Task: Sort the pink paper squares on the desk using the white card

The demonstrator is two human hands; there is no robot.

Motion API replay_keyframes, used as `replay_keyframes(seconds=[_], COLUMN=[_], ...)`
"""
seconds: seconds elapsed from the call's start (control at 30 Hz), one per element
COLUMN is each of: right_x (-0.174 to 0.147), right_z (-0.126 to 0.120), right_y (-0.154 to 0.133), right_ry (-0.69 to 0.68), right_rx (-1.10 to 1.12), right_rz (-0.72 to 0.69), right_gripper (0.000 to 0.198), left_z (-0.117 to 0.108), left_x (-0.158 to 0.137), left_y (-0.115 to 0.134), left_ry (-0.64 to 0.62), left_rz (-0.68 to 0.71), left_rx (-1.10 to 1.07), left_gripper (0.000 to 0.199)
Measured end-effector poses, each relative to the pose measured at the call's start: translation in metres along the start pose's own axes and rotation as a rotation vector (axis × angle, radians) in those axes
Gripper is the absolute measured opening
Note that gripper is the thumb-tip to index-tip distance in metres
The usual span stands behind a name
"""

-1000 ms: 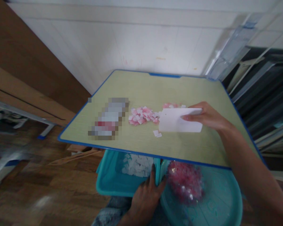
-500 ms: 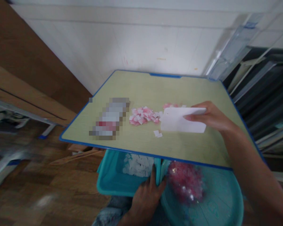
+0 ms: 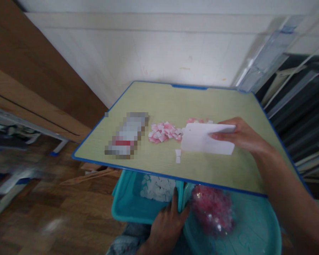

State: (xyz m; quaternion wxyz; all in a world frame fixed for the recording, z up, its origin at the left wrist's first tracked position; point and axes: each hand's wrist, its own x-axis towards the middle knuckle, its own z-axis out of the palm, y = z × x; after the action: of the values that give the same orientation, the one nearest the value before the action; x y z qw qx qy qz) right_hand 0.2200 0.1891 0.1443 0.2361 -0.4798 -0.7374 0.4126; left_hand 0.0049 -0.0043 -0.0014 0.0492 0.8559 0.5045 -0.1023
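Note:
My right hand [image 3: 235, 136] pinches a flat white card [image 3: 203, 140], thumb on its near face, and holds it on edge over the table. Left of the card lies a heap of small pink and white paper pieces [image 3: 164, 131]. A second small pile [image 3: 196, 121] is partly hidden behind the card. Two loose white pieces [image 3: 178, 156] lie near the card's lower left corner. My left hand [image 3: 167, 223] is closed over the right rim of a teal rectangular bin [image 3: 130, 216], below the table edge. White pieces [image 3: 158, 187] lie inside that bin.
The pale yellow table [image 3: 154, 99] has a blue edge. A blurred-out flat object [image 3: 129, 132] lies on its left. A round teal basin [image 3: 255, 219] below holds a clear bag of pink pieces [image 3: 214, 209]. A wall [image 3: 149, 53] stands behind, dark panels [image 3: 295, 95] at right.
The two loose white pieces have slid a little towards the table's front edge and turned. The card has come slightly nearer. My left hand stays on the bin rim; the view has shifted slightly.

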Motion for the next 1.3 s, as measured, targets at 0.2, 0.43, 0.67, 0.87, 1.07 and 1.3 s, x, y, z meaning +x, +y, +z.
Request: replay_keyframes(seconds=[0.2, 0.43, 0.67, 0.87, 1.07, 1.3], right_x=[0.003, 0.002, 0.006, -0.001, 0.0, 0.002], right_z=[0.011, 0.014, 0.002, -0.01, 0.001, 0.014], right_y=[-0.002, -0.005, 0.007, 0.005, 0.002, -0.003], right_ry=[-0.122, -0.139, -0.038, -0.125, -0.019, -0.076], right_rx=[0.002, 0.035, 0.043, -0.024, 0.048, 0.02], right_rz=[0.007, -0.036, 0.021, 0.046, -0.008, -0.003], right_gripper=[0.032, 0.03, 0.032, 0.032, 0.031, 0.031], left_z=[0.0, 0.001, 0.004, 0.003, 0.0, -0.004], left_x=[0.0, 0.0, -0.002, 0.0, 0.0, 0.001], left_y=[0.001, 0.0, 0.0, 0.0, 0.001, 0.0], left_ry=[-0.017, -0.011, 0.036, 0.017, -0.008, -0.03], left_rz=[-0.008, -0.006, -0.008, 0.001, -0.004, 0.001], left_rx=[0.002, -0.001, -0.013, 0.008, -0.017, -0.014], left_gripper=[0.055, 0.057, 0.054, 0.05, 0.05, 0.055])
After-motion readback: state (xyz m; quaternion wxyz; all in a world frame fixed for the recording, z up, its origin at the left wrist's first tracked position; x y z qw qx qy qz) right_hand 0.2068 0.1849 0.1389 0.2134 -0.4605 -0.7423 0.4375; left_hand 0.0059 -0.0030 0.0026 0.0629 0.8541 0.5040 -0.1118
